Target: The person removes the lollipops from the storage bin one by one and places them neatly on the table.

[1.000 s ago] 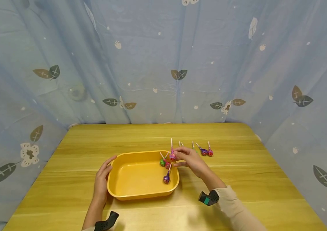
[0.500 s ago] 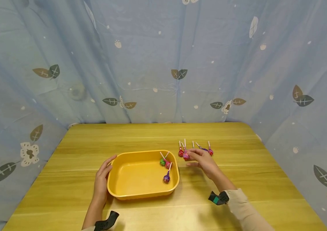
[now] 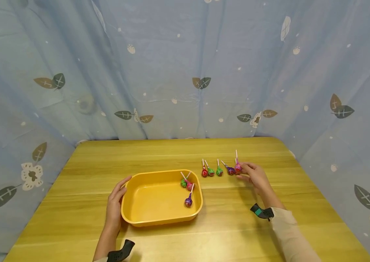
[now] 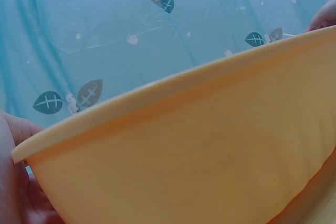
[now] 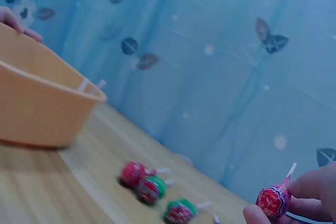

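Observation:
My right hand (image 3: 255, 176) pinches a pink-wrapped lollipop (image 3: 238, 168) by its candy head, white stick upward, at the right end of a row of lollipops. The right wrist view shows this held lollipop (image 5: 274, 199) between thumb and fingers. It overlaps another lollipop's stick and hides most of that one. Beside it lies a purple lollipop (image 3: 230, 170). My left hand (image 3: 114, 203) holds the left side of a yellow plastic tray (image 3: 162, 221) at the rim. Inside, towards its right end, are a green lollipop (image 3: 183, 183), a pink one (image 3: 189, 186) and a purple one (image 3: 188, 201).
Left of the purple lollipop lie a red lollipop (image 3: 204, 172) and two green ones, the nearer to the red (image 3: 210, 172) and a second green lollipop (image 3: 219, 171). The wooden table (image 3: 159, 156) ends at a blue patterned curtain (image 3: 168, 72).
My right hand has carried the pink lollipop from over the tray's right edge to the right end of the row. My left hand and the tray have stayed in place.

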Demonstrator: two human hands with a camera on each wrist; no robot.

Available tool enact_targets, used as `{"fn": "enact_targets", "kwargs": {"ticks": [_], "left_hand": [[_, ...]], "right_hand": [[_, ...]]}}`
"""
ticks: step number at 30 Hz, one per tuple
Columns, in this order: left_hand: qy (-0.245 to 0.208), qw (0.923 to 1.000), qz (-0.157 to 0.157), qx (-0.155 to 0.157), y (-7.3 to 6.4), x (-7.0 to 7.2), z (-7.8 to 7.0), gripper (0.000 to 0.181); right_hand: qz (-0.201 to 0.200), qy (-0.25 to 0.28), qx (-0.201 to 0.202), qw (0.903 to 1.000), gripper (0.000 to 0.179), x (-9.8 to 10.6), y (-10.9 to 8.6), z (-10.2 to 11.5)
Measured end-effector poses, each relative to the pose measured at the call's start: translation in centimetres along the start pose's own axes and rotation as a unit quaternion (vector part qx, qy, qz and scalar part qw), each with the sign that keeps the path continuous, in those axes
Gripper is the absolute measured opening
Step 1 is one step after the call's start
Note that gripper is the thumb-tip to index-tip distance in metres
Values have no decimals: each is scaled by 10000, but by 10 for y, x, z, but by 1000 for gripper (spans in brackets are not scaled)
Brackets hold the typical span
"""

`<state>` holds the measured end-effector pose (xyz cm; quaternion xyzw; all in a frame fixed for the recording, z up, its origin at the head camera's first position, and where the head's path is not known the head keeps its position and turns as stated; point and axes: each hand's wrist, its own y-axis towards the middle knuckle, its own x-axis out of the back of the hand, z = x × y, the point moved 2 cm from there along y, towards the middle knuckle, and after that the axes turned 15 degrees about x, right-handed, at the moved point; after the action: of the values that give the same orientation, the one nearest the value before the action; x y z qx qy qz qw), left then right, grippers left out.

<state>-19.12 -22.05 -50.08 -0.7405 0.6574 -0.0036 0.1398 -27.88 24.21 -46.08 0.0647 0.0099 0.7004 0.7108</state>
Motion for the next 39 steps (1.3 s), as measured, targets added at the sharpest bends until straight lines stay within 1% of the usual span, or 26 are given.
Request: {"fn": "enact_targets", "kwargs": {"ticks": [3,6,9,13,14,16,18,20,23,32,39], "left_hand": [[23,10000,0,-19,0,0,-1,43],[56,10000,6,-52,-1,-1,-2,43],[54,10000,34,-74,-1,-1,-2,43],[20,10000,30,-65,-1,-1,-1,43],[20,10000,27,-56,-1,-1,-1,42],[12,10000,1,-39,-1,0,-1,42],[23,10000,-1,-20,0,0,0,42],[33,10000,-7,-12,0,0,0,42],[40,10000,-9,-18,0,0,0,42],[70,10000,-13,-38,-1,0,-1,42],[38,10000,5,-33,0,0,0,42]], "right_hand": [[-152,-161,-13,9998,53,12,5,-4],[-283,-343,-43,9990,53,20,8,-8],[-438,-304,-74,9986,51,23,11,-13],[-606,-219,56,9979,45,24,15,-20],[-624,-272,107,9976,43,24,15,-22],[-632,-468,214,9967,41,23,16,-25],[-673,-748,227,9947,39,23,17,-27],[-668,-1077,199,9917,38,23,17,-30],[-718,-1371,144,9878,36,21,17,-32],[-765,-1805,308,9801,33,17,20,-37],[-640,-2180,345,9732,33,15,21,-37]]}}
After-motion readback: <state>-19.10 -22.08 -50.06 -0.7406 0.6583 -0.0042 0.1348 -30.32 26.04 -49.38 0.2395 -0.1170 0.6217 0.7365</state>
